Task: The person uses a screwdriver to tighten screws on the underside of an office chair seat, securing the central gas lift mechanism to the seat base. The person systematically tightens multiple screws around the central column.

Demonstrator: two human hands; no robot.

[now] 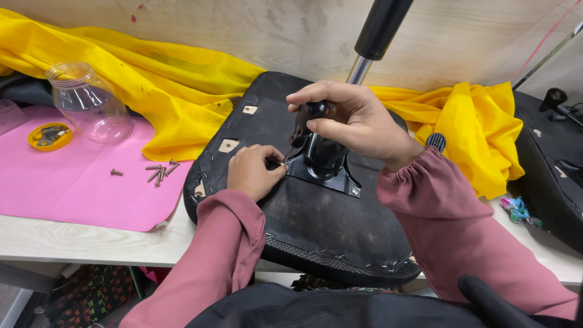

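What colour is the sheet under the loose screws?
Pink. The sheet under the screws shows best in the head view.

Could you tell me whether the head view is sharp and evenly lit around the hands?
Head view: even, soft light; left hand and right hand are sharp on the upturned black seat base; the clear plastic jar shows mild glare; edges bend slightly.

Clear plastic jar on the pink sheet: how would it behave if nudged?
The jar lies on its side, lidless and apparently empty, so it is probably light and apt to roll. The pink sheet under it looks smooth, so it may also slide. It likely flexes rather than shatters.
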